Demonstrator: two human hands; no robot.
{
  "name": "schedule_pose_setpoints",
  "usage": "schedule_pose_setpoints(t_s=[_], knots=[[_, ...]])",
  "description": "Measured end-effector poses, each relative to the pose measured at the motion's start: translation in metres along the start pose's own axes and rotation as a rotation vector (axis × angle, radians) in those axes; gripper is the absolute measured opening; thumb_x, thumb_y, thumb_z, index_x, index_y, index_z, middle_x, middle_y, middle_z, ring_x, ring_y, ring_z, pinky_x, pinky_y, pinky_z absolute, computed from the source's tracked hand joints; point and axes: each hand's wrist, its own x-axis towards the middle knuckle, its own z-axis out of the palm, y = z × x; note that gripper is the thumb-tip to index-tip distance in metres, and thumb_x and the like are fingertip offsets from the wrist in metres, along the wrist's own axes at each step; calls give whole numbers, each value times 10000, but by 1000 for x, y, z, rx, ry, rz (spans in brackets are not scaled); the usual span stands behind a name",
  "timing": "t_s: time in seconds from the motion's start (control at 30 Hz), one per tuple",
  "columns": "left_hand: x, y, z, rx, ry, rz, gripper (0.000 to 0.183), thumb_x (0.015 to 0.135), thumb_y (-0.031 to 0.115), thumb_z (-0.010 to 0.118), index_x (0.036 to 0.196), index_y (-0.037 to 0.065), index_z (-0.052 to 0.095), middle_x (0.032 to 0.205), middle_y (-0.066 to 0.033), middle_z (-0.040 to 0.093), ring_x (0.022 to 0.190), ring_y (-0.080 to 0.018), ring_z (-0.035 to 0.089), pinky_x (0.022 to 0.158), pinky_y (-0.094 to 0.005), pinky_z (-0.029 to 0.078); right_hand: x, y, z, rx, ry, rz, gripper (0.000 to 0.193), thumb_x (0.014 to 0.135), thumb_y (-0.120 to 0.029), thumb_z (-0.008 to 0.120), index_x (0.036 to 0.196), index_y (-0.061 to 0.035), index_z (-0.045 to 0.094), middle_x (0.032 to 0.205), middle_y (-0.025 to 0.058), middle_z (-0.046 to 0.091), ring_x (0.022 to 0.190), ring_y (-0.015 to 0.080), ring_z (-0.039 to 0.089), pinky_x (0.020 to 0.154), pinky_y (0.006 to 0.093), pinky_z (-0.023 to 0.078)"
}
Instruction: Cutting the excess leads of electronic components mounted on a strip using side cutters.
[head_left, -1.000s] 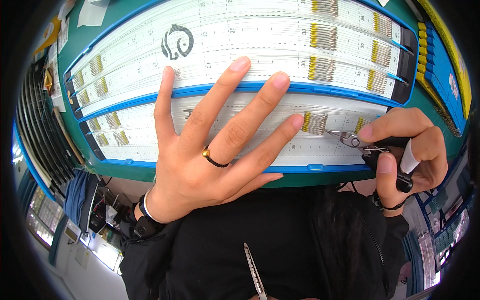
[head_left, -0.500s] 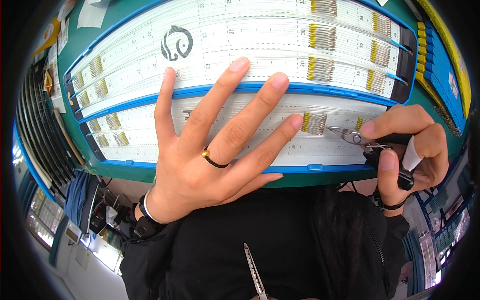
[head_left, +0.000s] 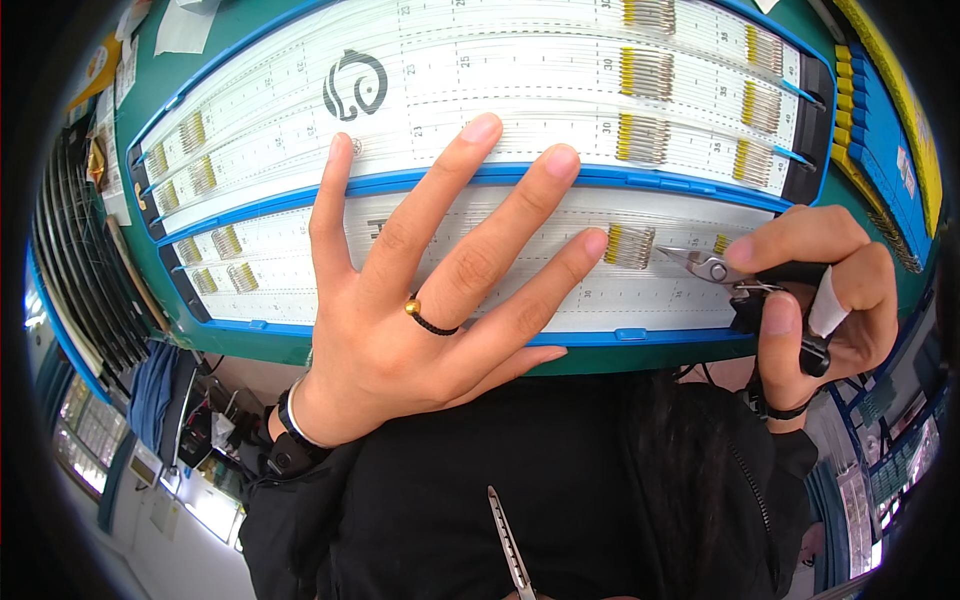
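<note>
A long blue-edged case (head_left: 680, 181) of fishing leaders lies opened out, with white ruled panels on both halves. Thin lines run along the panels to fish hooks (head_left: 632, 247) with yellow thread, set in rows. My left hand (head_left: 430, 290) spreads flat across the near half, fingers apart, its fingertips reaching over the hinge onto the far half. In my right hand (head_left: 835, 290) is a pair of small nippers (head_left: 712, 270), with metal jaws and dark handles. The nippers' tip points left, just right of a row of hooks. White tape wraps one right finger.
The case rests on a green mat (head_left: 480, 362). Blue and yellow racks (head_left: 888, 150) stand at the right. Dark curved strips (head_left: 85, 250) lie along the left side. Scissors or tweezers (head_left: 508, 540) show against my black clothing below.
The nippers have shifted very slightly right, away from the row of hooks. My left hand stays almost exactly where it was.
</note>
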Motion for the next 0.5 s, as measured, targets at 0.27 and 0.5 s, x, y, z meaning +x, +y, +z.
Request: schedule_pose_setpoints(t_s=[0.27, 0.5], knots=[[0, 0, 0, -6, 0, -3, 571, 795, 683, 508, 1205, 316, 662, 1381, -65, 551, 1311, -332, 470, 1129, -613, 199, 0, -1, 1, 0, 15, 17, 270, 887, -75, 579, 830, -97, 316, 913, 245, 639, 730, 176, 585, 713, 297, 501], [0, 1, 0, 2, -2, -8, 574, 791, 684, 512, 1210, 321, 660, 1380, -62, 554, 1312, -330, 470, 1130, -610, 200, 1, -3, 3, -21, 26, 43, 259, 891, -72, 571, 829, -95, 320, 916, 245, 637, 734, 171, 582, 720, 294, 499]])
